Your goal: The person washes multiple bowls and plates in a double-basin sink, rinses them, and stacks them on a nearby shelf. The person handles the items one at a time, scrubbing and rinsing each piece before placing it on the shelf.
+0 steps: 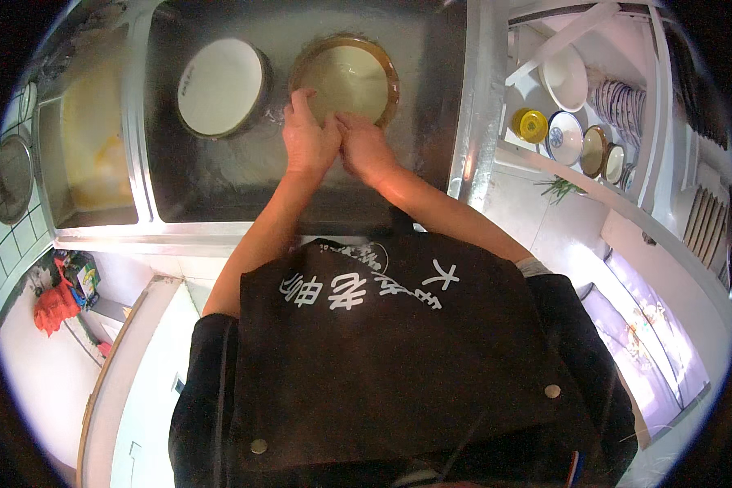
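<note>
Inside a metal sink basin [232,189], a brown-rimmed bowl [354,79] with a pale inside stands in front of me, with what looks like water in it. My left hand [308,137] is at the bowl's near left rim, fingers spread and bent. Beside it, my right hand [369,146] lies at the near edge, its fingertips meeting the left thumb side. Whether either hand grips the rim or something small between them is hidden. To the left, a round white dish [221,88] with a dark edge and small writing sits in the basin.
A second basin [97,134] with yellowish stains adjoins on the left. On the right, a shelf holds a large white bowl [564,76], yellow bowls [529,125], a blue-patterned plate [565,138] and stacked dishes [619,110]. Green stalks [559,188] lie below the shelf.
</note>
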Motion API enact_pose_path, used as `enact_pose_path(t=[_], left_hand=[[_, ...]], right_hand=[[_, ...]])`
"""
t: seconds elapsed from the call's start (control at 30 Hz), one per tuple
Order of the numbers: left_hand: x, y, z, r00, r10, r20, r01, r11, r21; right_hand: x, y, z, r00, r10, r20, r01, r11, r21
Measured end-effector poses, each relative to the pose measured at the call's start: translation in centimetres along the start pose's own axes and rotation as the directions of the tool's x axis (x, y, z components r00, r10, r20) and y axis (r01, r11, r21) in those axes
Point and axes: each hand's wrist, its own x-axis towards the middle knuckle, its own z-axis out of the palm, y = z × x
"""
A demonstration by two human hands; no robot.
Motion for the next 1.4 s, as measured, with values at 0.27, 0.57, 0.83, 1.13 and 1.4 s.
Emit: enact_pose_path(t=[0.27, 0.57, 0.83, 1.13, 1.4], left_hand=[[5.8, -4.6, -2.4, 0.947, 0.099, 0.307, -0.134, 0.986, 0.095], [2.4, -3.3, -2.8, 0.994, -0.061, 0.092, 0.079, 0.976, -0.204], [4.5, -4.1, -3.7, 0.957, -0.066, 0.282, 0.137, 0.961, -0.240], [7.8, -6.1, -3.8, 0.828, -0.247, 0.503, 0.387, 0.902, -0.193], [5.0, -1.0, -2.3, 0.884, -0.203, 0.422, 0.468, 0.365, -0.805]], right_hand=[[1.5, 4.2, 1.6, 0.855, -0.491, -0.168, 0.365, 0.799, -0.479], [1.9, -0.9, 2.6, 0.959, -0.275, 0.070, 0.283, 0.945, -0.163], [2.2, -1.5, -1.3, 0.924, -0.049, 0.380, 0.248, 0.831, -0.497], [3.1, 1.4, -2.3, 0.935, -0.317, 0.161, 0.354, 0.798, -0.488], [2.3, -3.2, -3.6, 0.936, -0.337, -0.103, 0.306, 0.922, -0.238]])
